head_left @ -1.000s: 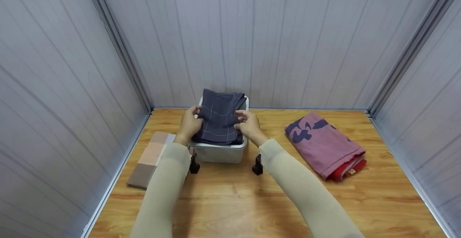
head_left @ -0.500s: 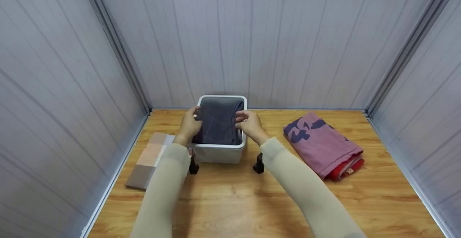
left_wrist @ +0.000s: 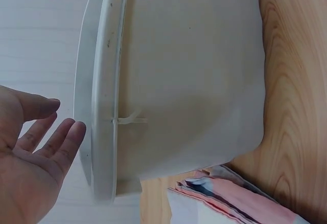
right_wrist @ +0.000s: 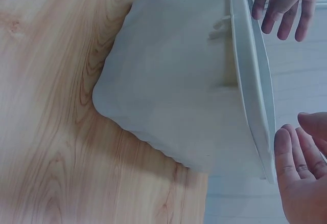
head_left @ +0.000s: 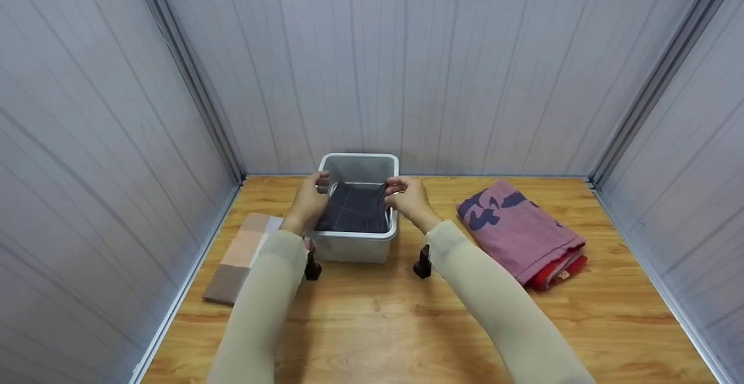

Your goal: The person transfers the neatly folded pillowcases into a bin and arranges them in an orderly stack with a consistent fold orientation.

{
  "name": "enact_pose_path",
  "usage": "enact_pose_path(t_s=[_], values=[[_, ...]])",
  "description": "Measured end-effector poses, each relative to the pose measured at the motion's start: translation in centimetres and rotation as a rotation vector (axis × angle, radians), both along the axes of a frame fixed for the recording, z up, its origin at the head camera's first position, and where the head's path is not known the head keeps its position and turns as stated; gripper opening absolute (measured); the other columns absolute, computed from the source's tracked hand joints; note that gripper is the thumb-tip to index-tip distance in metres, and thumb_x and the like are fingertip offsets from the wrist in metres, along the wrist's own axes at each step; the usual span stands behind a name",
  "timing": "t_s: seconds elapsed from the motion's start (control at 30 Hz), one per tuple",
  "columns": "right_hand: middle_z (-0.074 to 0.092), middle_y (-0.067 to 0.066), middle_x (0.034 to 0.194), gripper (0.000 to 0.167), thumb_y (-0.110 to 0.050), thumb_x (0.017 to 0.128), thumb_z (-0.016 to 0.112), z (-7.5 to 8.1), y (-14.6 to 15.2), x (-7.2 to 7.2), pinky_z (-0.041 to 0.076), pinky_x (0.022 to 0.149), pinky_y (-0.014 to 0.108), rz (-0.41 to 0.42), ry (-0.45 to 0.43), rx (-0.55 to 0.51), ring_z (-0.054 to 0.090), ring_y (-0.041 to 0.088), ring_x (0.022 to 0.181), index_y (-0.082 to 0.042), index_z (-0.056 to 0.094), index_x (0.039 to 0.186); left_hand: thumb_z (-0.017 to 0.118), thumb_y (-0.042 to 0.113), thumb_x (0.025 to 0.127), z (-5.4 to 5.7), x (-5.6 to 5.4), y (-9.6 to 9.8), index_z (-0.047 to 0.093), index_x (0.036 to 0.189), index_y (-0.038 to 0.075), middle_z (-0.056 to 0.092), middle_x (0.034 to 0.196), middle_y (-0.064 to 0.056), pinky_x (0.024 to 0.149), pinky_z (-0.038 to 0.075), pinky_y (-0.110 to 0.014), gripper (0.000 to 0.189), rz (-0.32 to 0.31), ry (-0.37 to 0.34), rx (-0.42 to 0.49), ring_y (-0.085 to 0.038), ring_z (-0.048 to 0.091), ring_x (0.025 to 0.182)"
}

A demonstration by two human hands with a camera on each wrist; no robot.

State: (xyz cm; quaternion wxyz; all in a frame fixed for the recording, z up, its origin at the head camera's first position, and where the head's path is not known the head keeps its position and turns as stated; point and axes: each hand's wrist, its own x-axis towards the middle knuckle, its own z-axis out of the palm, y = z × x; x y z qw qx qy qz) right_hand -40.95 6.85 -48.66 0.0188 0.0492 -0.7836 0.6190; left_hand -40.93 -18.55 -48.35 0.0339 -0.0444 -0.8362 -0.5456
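A dark checked cloth (head_left: 356,208), folded, lies low inside the white plastic bin (head_left: 351,249) near the back wall. My left hand (head_left: 308,203) is over the bin's left rim, and its fingers are slightly bent with nothing between them in the left wrist view. Opposite it, my right hand (head_left: 411,201) hovers at the right rim; the right wrist view has its fingers (right_wrist: 287,155) loosely extended and empty. In that view the left hand (right_wrist: 287,4) also hangs with fingers apart. Neither wrist view shows the cloth, which the bin's walls hide.
A folded pink cloth with dark patches (head_left: 517,230) and red layers lies to the right on the wooden surface (head_left: 372,326). Left of the bin is a folded peach, grey and brown cloth (head_left: 241,256), partly behind the left sleeve. Pale panels (head_left: 366,70) enclose the back and sides.
The dark cloth has dropped from above the rim down into the bin, baring the bin's back inner wall. Both hands have let go of it; the right has shifted slightly right.
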Motion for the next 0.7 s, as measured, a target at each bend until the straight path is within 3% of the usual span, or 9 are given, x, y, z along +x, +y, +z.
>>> enact_pose_path(t_s=[0.23,0.57,0.7], values=[[0.076,0.019,0.104,0.046,0.015,0.086,0.070,0.3,0.6,0.3,0.052,0.064,0.018,0.000,0.011,-0.003,0.062,0.010,0.078,0.011,0.069,0.132,0.050,-0.014,0.093,0.1,-0.1,0.0,0.052,0.153,-0.006,0.060,0.145,-0.031,0.115,0.051,-0.053,0.061,-0.008,0.016,-0.042,-0.046,0.060,0.136],[0.072,0.007,0.094,0.044,0.016,0.087,0.071,0.3,1.6,0.4,0.058,0.070,0.019,0.000,0.012,-0.039,0.064,0.009,0.080,0.011,0.069,0.130,0.052,-0.015,0.093,0.1,0.5,0.2,0.053,0.149,-0.011,0.062,0.142,-0.034,0.116,0.050,-0.055,0.056,-0.039,0.042,-0.042,-0.049,0.061,0.133],[0.073,0.011,0.096,0.044,0.017,0.087,0.071,0.4,2.0,0.6,0.059,0.070,0.021,0.003,0.014,-0.052,0.066,0.011,0.081,0.013,0.068,0.131,0.052,-0.016,0.093,0.0,0.7,0.2,0.052,0.148,-0.013,0.062,0.142,-0.035,0.117,0.050,-0.056,0.055,-0.040,0.035,-0.030,-0.052,0.060,0.134]])
